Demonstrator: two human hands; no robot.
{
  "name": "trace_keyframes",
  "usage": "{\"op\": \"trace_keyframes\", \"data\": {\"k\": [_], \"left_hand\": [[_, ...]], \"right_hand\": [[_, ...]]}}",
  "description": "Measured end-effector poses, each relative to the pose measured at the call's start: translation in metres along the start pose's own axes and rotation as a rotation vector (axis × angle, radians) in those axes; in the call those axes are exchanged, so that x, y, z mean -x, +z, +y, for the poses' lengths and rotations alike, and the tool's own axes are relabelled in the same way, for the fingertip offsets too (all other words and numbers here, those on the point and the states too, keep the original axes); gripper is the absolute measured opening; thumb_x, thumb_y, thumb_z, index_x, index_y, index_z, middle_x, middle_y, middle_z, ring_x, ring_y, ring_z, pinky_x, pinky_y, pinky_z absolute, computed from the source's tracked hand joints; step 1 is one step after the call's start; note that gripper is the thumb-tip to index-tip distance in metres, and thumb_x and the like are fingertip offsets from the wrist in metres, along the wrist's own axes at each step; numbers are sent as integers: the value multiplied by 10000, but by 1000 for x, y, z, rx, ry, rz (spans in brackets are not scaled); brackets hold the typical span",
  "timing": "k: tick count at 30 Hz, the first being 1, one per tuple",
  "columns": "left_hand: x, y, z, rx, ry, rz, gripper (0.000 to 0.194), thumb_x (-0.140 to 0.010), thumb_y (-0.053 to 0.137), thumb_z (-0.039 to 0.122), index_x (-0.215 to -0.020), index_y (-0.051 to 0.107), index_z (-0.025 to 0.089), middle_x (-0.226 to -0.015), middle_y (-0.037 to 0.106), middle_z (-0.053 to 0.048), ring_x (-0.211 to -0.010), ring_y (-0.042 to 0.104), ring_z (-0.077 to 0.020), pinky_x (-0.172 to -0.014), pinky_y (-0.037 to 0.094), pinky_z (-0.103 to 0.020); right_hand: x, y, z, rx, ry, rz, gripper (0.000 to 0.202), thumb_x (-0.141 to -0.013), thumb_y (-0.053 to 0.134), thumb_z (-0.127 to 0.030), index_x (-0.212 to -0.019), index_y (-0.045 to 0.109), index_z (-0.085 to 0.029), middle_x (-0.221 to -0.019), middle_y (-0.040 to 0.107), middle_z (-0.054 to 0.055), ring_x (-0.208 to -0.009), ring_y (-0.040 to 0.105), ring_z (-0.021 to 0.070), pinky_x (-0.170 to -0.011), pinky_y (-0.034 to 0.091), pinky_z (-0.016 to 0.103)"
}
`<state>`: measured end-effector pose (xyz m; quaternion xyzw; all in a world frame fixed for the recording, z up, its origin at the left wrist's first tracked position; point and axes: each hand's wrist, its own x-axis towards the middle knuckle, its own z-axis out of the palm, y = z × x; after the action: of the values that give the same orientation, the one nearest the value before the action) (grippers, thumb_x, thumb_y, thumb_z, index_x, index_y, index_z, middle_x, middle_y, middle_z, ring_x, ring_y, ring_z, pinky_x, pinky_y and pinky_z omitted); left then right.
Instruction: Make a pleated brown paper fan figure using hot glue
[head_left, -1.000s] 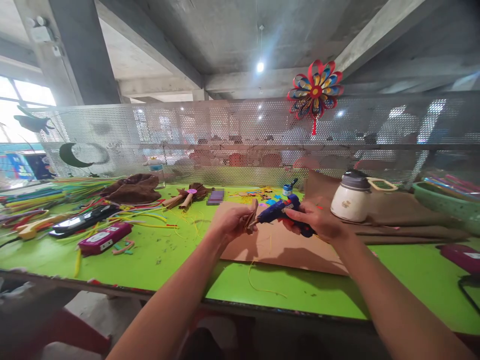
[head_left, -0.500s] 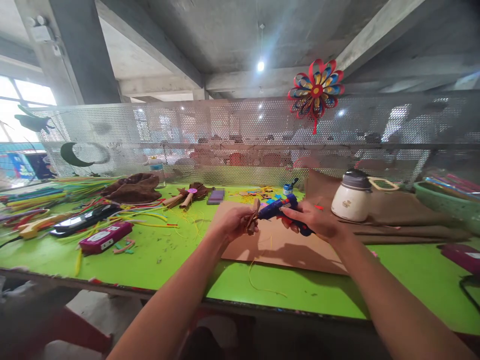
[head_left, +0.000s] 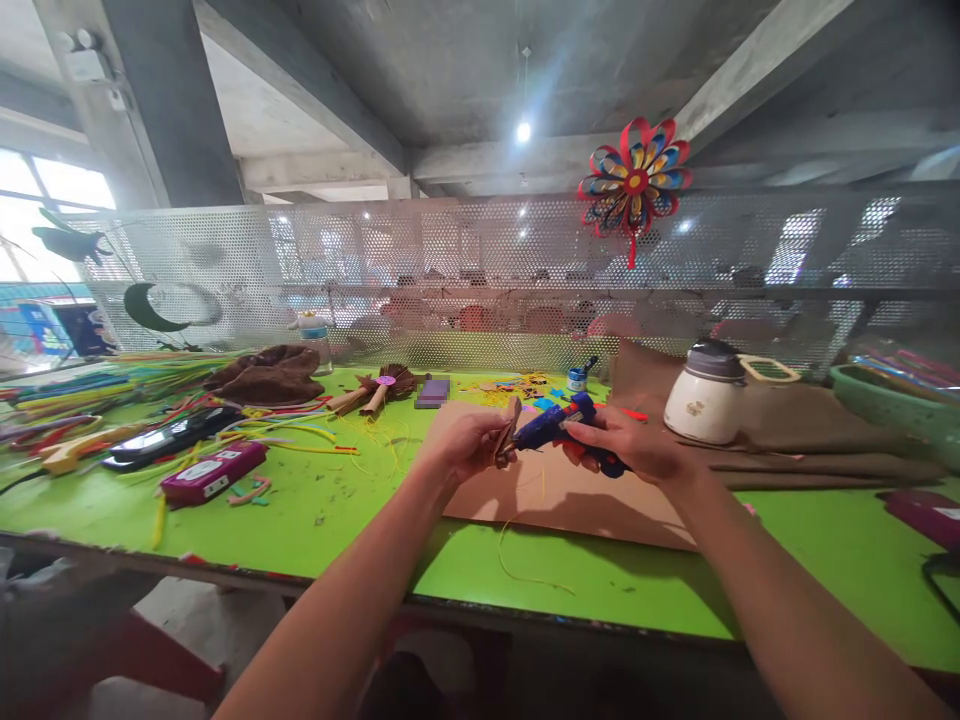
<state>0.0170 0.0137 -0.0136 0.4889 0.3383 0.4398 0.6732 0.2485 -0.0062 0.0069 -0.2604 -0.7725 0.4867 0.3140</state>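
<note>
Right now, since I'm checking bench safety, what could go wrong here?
The tip of the glue gun is close to the brown piece in the left hand; a slip might burn that hand, if hot. Glue could drip onto the tan sheet below. The jug stands near the right hand, which might knock it.

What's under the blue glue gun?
Below the blue glue gun is a brown sheet, with shadow on it, lying on the green table. Whatever the sheet covers can't be seen. The right hand hides some of the gun's handle.
</note>
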Motion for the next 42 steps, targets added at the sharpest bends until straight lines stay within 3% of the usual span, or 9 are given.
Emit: {"op": "trace_keyframes", "data": {"k": [16, 22, 29, 35, 38, 42], "left_hand": [[-4, -4, 0, 81, -21, -39, 108, -740, 571, 161, -765, 630, 74, -567, 615, -39, -449, 550, -93, -429, 406, -196], [-6, -10, -2, 70, -14, -43, 102, -734, 573, 184, -734, 609, 88, -553, 600, -35, -442, 554, -107, -445, 436, -221], [-7, -8, -3, 109, -47, -30, 122, -738, 583, 175, -805, 625, 82, -581, 620, -32, -447, 543, -89, -482, 464, -221], [-8, -8, -2, 125, -2, -14, 88, -726, 562, 152, -739, 613, 81, -598, 632, -57, -484, 572, -108, -475, 445, -212], [-7, -10, -2, 73, 2, 6, 124, -747, 543, 194, -715, 595, 87, -563, 614, -56, -472, 580, -129, -481, 460, -237], [-6, -9, -2, -7, 61, 18, 146, -752, 533, 220, -678, 568, 99, -544, 605, -64, -492, 596, -146, -496, 470, -252]], "right_hand": [[1, -1, -1, 32, -38, -5, 367, -844, 502, -463, -692, 558, -133, -594, 500, 10, -505, 422, 77, -448, 303, 223], [1, 0, -1, -3, -25, 83, 365, -833, 514, -472, -711, 558, -131, -636, 528, 27, -517, 434, 82, -448, 303, 221], [1, 2, -4, 93, -58, 26, 367, -847, 495, -462, -688, 568, -140, -654, 541, 27, -540, 449, 84, -477, 339, 221], [4, -1, -3, 52, -63, -13, 344, -840, 514, -446, -715, 580, -133, -660, 554, 33, -540, 455, 87, -474, 340, 220], [4, -5, 0, -64, -60, 114, 331, -825, 528, -455, -783, 585, -131, -686, 571, 47, -535, 466, 93, -465, 345, 224], [-8, -17, 20, 41, -51, 459, 369, -798, 528, -497, -802, 584, -132, -717, 598, 65, -535, 487, 111, -464, 369, 233]]}}
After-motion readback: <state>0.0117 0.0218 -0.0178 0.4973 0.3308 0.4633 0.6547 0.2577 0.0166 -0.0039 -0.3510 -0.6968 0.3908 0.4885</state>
